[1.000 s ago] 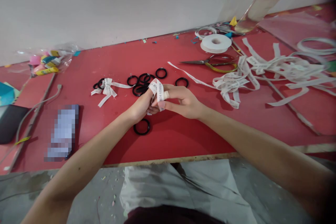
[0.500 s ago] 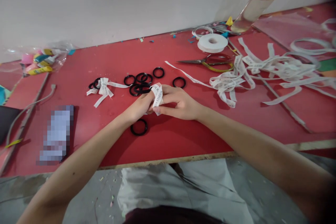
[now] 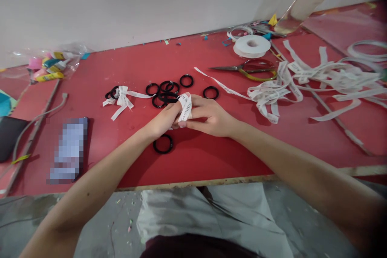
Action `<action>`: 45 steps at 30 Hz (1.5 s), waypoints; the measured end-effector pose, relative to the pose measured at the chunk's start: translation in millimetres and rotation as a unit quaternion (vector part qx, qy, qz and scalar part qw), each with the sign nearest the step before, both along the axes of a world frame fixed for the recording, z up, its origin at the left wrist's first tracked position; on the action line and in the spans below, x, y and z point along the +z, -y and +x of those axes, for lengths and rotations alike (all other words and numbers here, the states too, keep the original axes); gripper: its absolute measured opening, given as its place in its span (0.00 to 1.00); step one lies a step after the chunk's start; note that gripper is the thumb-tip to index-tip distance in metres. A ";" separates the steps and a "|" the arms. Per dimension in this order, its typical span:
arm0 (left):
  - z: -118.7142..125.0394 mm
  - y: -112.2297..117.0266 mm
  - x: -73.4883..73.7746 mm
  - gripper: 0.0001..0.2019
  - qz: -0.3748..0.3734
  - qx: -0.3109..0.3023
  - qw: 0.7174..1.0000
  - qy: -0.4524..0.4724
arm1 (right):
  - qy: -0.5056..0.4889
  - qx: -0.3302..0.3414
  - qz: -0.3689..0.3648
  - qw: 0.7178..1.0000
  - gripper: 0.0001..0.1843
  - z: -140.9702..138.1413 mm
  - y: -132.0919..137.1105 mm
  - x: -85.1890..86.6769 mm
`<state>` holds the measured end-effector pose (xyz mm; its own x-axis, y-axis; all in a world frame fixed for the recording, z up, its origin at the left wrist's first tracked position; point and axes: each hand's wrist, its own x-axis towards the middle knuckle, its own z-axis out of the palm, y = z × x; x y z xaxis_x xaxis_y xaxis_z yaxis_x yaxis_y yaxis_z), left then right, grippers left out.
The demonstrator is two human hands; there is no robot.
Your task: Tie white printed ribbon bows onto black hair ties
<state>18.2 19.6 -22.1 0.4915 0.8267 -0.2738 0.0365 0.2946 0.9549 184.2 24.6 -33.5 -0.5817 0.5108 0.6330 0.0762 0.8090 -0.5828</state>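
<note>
A white printed ribbon (image 3: 185, 109) is looped over the fingers where my two hands meet above the red table. My left hand (image 3: 165, 120) is closed on it, fingers mostly hidden behind the ribbon. From the other side, my right hand (image 3: 213, 116) pinches the same strip, its fingers bent. Whether a hair tie is inside the grip is hidden. Just beyond the hands lie several black hair ties (image 3: 186, 81), some overlapping. One single hair tie (image 3: 162, 144) rests nearer the table edge. To the left, black hair ties with white ribbon bows (image 3: 122, 98) lie together.
Scissors (image 3: 242, 68) with red and yellow handles lie behind a heap of cut ribbon (image 3: 269, 94). Behind them are a ribbon roll (image 3: 251, 46) and a clear container (image 3: 302, 8). A phone (image 3: 69, 149) lies at left, near a cable (image 3: 39, 117) and a plastic bag of colourful items (image 3: 51, 66).
The view has shifted slightly, so the table things appear a little further right. Both hands stay together on the ribbon, with little change in their grip.
</note>
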 end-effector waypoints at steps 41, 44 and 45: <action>4.0 1.9 6.9 0.26 -0.026 0.022 0.999 -0.011 | 0.048 -0.048 0.007 0.998 0.07 1.0 4.3 2.0; 4.1 1.9 7.0 0.26 -0.028 0.022 0.999 -0.015 | 0.054 -0.048 0.002 0.997 0.08 1.1 4.3 2.3; 4.1 1.8 6.8 0.26 -0.028 0.022 0.999 -0.016 | 0.053 -0.047 0.004 0.997 0.08 1.0 4.2 2.3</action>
